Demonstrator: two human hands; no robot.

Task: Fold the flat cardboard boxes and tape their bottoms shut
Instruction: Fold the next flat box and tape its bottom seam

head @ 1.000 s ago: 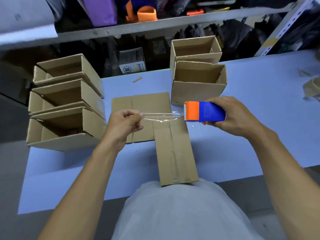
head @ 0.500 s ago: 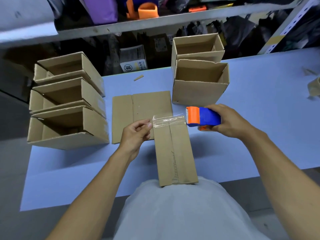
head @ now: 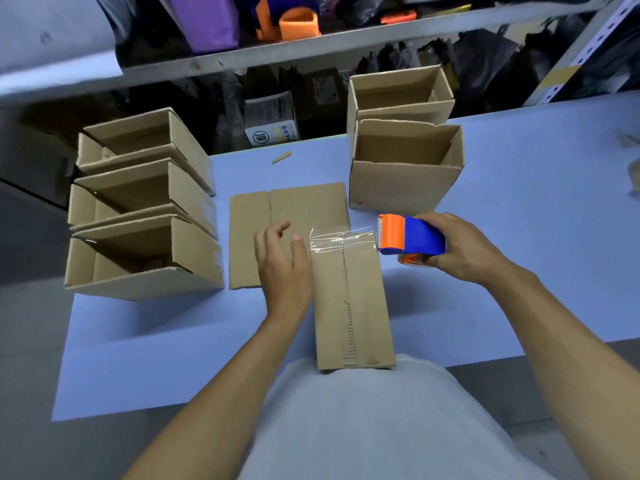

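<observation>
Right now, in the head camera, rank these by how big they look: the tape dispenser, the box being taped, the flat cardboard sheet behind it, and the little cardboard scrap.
1. flat cardboard sheet and box being taped: too close to rank; a hand hides part of the sheet.
2. tape dispenser.
3. cardboard scrap, far smallest.

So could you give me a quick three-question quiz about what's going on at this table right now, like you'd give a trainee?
1. True or false: the right hand holds the tape dispenser.
2. Where does the strip of clear tape lie? A) across the far end of the box that stands against the person's body; B) on the flat cardboard behind it; C) on the blue table.
3. How many folded open boxes are stacked at the left?

Key: 1 true. 2 A. 3 three.
</observation>
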